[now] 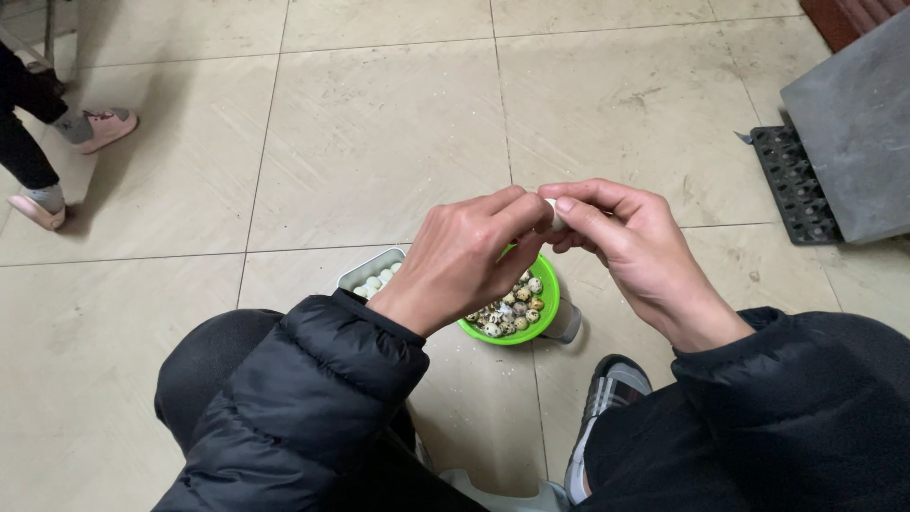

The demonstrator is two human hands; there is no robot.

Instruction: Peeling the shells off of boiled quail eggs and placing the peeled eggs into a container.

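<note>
My left hand (469, 256) and my right hand (630, 248) meet above the floor, both pinching one small whitish egg (555, 214) between their fingertips. Most of the egg is hidden by the fingers. Directly below the hands sits a green bowl (545, 322) holding several small speckled eggs. To its left, partly under my left wrist, stands a white rectangular container (365, 270) with several pale peeled eggs inside. Both arms wear black puffy sleeves.
Beige floor tiles lie all around. A grey slab (853, 123) rests on a black grid tray (796, 185) at the right. Another person's feet in pink slippers (104, 128) stand at the far left. My striped shoe (607, 398) is below the bowl.
</note>
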